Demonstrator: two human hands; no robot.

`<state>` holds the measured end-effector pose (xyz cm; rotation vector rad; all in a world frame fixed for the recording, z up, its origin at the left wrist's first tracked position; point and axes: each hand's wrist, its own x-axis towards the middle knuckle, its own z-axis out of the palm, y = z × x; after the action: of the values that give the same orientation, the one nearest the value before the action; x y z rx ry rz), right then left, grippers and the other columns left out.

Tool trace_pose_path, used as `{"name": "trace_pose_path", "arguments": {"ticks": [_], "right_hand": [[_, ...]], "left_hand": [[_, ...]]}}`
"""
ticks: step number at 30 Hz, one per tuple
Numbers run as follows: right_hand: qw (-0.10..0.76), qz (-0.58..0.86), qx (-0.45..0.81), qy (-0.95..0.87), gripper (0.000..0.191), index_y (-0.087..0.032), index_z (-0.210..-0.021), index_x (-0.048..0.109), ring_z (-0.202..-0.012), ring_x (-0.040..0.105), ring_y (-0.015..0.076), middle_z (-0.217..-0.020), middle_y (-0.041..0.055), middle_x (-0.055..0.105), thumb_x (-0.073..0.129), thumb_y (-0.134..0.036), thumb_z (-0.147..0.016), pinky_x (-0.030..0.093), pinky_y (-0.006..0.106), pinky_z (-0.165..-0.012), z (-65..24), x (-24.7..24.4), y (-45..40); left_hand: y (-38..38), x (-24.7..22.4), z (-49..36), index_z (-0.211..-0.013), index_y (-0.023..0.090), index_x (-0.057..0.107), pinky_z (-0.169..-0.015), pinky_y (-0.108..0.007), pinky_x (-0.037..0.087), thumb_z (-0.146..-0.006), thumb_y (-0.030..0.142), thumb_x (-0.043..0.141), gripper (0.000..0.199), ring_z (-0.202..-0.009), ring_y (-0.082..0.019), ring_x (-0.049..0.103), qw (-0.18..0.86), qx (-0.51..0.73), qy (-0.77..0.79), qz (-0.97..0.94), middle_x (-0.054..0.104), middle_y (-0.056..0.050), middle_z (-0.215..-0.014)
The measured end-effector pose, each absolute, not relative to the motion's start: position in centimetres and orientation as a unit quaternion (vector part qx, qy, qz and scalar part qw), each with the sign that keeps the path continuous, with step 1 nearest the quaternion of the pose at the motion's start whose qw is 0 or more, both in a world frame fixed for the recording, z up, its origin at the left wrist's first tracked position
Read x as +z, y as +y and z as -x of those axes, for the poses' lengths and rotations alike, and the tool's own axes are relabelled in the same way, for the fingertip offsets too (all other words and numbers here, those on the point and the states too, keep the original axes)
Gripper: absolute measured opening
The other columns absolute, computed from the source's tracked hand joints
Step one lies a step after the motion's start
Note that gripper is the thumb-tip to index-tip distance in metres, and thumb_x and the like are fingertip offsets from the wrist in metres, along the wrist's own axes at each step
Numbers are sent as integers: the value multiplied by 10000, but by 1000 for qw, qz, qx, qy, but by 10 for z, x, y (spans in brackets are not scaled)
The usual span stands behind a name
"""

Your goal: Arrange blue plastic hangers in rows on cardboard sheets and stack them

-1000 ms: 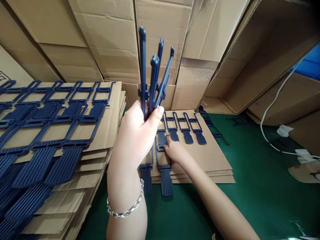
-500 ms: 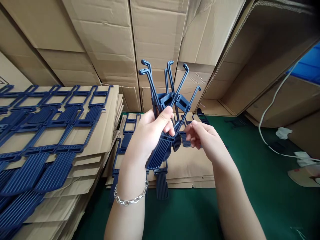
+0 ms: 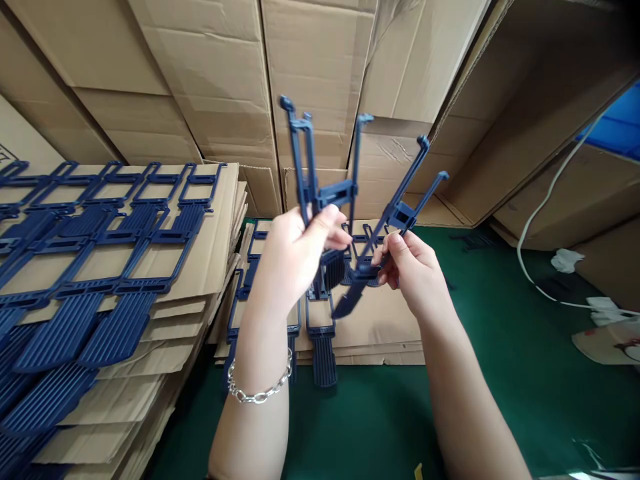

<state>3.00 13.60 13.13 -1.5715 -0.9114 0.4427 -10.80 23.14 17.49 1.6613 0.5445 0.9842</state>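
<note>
My left hand [image 3: 305, 250] is closed around dark blue plastic frames [image 3: 336, 193] with hooked prongs that point up; how many it holds I cannot tell. My right hand [image 3: 407, 263] pinches one separate blue plastic frame [image 3: 387, 227], tilted, its prongs up to the right and its ribbed paddle end down to the left. Below both hands, more of these blue frames [image 3: 325, 360] lie on a stack of cardboard sheets [image 3: 375, 333], partly hidden by the hands.
At the left, a taller stack of cardboard sheets [image 3: 200, 280] carries rows of blue frames [image 3: 115, 327]. Large cardboard boxes [image 3: 210, 80] stand behind. On the green surface [image 3: 360, 427] at right lie a white cable [image 3: 533, 227] and crumpled white paper [image 3: 567, 261].
My right hand has closed on one blue frame and drawn it to the right, apart from those in my left hand. The left hand keeps its hold.
</note>
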Motion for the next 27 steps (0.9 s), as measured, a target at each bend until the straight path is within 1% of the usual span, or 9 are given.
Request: {"name": "trace_pose_path", "arguments": {"ticks": [4, 7, 10, 13, 15, 17, 22, 24, 27], "right_hand": [[467, 754, 242, -394, 307, -177, -721, 442, -424, 430, 76, -590, -21, 491, 361, -436, -866, 319, 189, -408, -48, 93, 124], [379, 803, 215, -407, 300, -172, -808, 505, -505, 465, 118, -586, -8, 485, 303, -379, -887, 342, 217, -481, -48, 56, 114], [290, 846, 187, -406, 367, -152, -1039, 539, -586, 520, 166, -631, 30, 546, 253, -339, -906, 358, 243, -531, -40, 36, 108], [205, 874, 177, -405, 454, -130, -1306, 397, -635, 561, 208, -692, 66, 601, 243, -310, -918, 356, 259, -525, -33, 31, 108], [155, 882, 164, -414, 484, -108, -1366, 319, -665, 580, 226, -726, 92, 621, 245, -288, -923, 355, 265, -525, -31, 31, 108], [119, 887, 153, -418, 490, -96, -1376, 305, -700, 593, 240, -768, 114, 632, 245, -276, -924, 360, 270, -536, -29, 31, 109], [138, 889, 166, -404, 463, -131, -1346, 377, -790, 595, 254, -835, 98, 646, 308, -262, -907, 390, 284, -611, -26, 33, 109], [165, 885, 179, -397, 442, -145, -1310, 435, -792, 593, 239, -797, 71, 645, 351, -251, -889, 395, 276, -643, -24, 34, 110], [199, 880, 180, -391, 401, -157, -1225, 530, -728, 586, 207, -699, 39, 619, 404, -249, -856, 395, 256, -637, -22, 35, 112]], "left_hand": [[232, 183, 123, -775, 208, 615, -674, -272, 474, -831, 451, 473, 286, -630, -125, 582, 400, 505, 304, -702, 613, 13, -622], [232, 185, 131, -754, 251, 619, -672, -276, 460, -835, 465, 456, 281, -665, -132, 582, 330, 540, 328, -701, 603, 36, -609], [232, 184, 132, -751, 258, 626, -667, -296, 447, -837, 473, 444, 294, -676, -151, 580, 327, 531, 330, -709, 598, 28, -598], [233, 183, 130, -735, 251, 629, -653, -310, 436, -818, 473, 480, 280, -638, -162, 570, 357, 504, 328, -714, 590, 17, -575], [233, 182, 129, -734, 253, 631, -640, -306, 431, -802, 477, 505, 266, -625, -162, 566, 366, 502, 323, -714, 584, 21, -567], [233, 181, 128, -741, 254, 631, -632, -299, 430, -803, 484, 500, 272, -632, -160, 564, 362, 507, 313, -717, 583, 21, -570], [233, 178, 124, -751, 227, 613, -641, -284, 445, -817, 477, 483, 290, -597, -134, 554, 348, 497, 322, -727, 559, 27, -556], [233, 177, 121, -735, 203, 613, -647, -275, 453, -820, 465, 484, 304, -595, -127, 559, 355, 485, 314, -735, 557, 23, -558], [234, 175, 115, -736, 180, 617, -634, -265, 467, -816, 457, 490, 315, -589, -127, 566, 428, 436, 259, -748, 556, 11, -560]]}}
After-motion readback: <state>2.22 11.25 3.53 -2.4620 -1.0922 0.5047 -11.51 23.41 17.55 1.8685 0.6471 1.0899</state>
